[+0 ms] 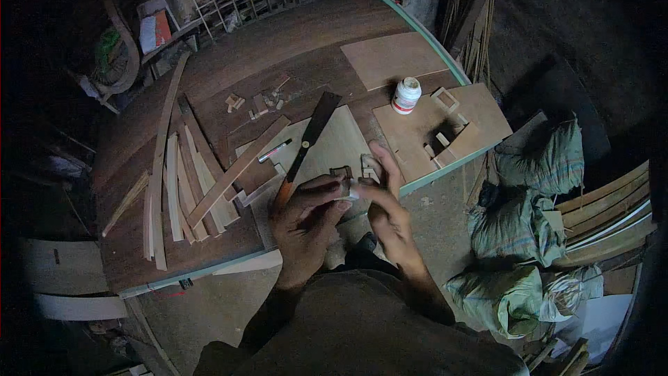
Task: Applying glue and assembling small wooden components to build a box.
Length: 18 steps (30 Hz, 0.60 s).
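Observation:
My left hand (305,219) is closed, pinching a small wooden piece (340,171) at its fingertips. My right hand (387,202) is closed beside it, with another small light wooden piece (369,167) by its curled fingers. Where the fingertips meet, a small whitish bit shows, too blurred to name. Just beyond my left hand lies a hand saw (307,141) with a dark blade and an orange handle. It rests across a pale wooden board (337,129). A pen (275,151) lies left of the blade, next to a wooden strip (240,167).
Several long wooden strips (172,188) fan out on the table's left side. A white open bottle (406,95) stands on a thin board (487,108) at the right, near a small wooden frame (445,100). Small offcuts (259,104) lie farther back. Filled sacks (518,226) sit on the floor at right.

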Motion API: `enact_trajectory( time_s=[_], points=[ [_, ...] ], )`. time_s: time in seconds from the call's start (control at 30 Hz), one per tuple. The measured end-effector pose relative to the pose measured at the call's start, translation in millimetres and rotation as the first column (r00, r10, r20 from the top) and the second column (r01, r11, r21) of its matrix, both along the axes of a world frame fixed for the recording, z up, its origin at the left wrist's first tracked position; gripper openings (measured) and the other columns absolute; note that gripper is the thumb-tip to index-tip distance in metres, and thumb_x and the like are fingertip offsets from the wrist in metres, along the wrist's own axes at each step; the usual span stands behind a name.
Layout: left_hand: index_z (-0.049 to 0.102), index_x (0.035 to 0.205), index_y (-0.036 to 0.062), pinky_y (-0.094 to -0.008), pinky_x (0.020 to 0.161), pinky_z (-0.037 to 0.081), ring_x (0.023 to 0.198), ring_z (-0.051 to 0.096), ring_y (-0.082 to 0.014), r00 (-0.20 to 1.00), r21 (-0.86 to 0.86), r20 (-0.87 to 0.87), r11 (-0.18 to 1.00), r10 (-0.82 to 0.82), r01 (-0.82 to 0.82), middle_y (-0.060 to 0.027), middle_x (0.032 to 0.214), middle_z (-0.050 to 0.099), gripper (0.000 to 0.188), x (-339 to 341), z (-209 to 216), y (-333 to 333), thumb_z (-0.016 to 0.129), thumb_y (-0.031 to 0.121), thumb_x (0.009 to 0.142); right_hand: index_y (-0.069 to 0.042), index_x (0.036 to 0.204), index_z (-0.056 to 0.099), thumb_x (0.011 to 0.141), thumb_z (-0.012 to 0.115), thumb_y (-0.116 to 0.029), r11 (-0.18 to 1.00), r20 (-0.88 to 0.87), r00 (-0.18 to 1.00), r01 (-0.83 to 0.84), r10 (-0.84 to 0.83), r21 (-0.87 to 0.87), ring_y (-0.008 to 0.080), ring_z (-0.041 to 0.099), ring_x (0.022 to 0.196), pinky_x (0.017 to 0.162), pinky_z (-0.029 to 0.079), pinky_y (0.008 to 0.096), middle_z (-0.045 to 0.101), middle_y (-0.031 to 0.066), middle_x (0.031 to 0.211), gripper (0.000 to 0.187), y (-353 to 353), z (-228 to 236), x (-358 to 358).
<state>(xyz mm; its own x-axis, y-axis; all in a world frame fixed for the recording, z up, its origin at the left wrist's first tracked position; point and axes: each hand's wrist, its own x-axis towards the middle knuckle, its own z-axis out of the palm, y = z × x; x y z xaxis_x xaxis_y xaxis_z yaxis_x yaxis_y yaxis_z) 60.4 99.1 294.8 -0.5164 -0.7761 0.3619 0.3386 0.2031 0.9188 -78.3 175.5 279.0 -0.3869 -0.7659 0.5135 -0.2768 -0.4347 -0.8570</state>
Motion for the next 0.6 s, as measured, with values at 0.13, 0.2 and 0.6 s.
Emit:
enact_trajectory(
  time_s=[0.13,0.2,0.6],
  points=[
    [0.061,0.114,0.0005,-0.0312,0.096,0.05,0.116,0.058,-0.0225,0.999,-0.024,0.032,1.0,0.015,-0.014,-0.0162,0.125,0.06,0.027,2,0,-5,0.065,-0.004,0.088,-0.013,0.128,0.06,0.101,0.039,-0.051,0.904,0.253,0.888,-0.305,0.383,-0.299,0.0374,0.03,0.138,0.109,0.027,0.0486,0.015,0.0201,0.157,0.051,-5,-12,0],
    [0.06,0.117,0.0005,-0.0311,0.097,0.05,0.117,0.058,-0.0215,0.993,-0.023,0.099,0.998,0.058,-0.056,-0.0158,0.126,0.059,0.029,5,-4,-9,0.065,-0.003,0.088,-0.014,0.132,0.057,0.102,0.036,-0.049,0.922,0.488,0.787,-0.267,0.377,-0.28,0.0354,0.033,0.136,0.107,0.031,0.0454,0.021,0.0202,0.156,0.05,-8,-25,0],
    [0.056,0.122,0.0007,-0.0311,0.096,0.048,0.105,0.063,-0.0185,0.924,0.139,0.336,0.961,0.183,-0.241,-0.0113,0.115,0.065,0.029,93,-252,-94,0.057,0.019,0.099,-0.005,0.144,0.037,0.101,0.051,-0.018,0.783,0.155,0.981,-0.184,0.112,0.594,0.0231,0.055,0.116,0.1,0.046,0.0354,0.051,0.0132,0.133,0.047,-19,-279,43]
  ],
)
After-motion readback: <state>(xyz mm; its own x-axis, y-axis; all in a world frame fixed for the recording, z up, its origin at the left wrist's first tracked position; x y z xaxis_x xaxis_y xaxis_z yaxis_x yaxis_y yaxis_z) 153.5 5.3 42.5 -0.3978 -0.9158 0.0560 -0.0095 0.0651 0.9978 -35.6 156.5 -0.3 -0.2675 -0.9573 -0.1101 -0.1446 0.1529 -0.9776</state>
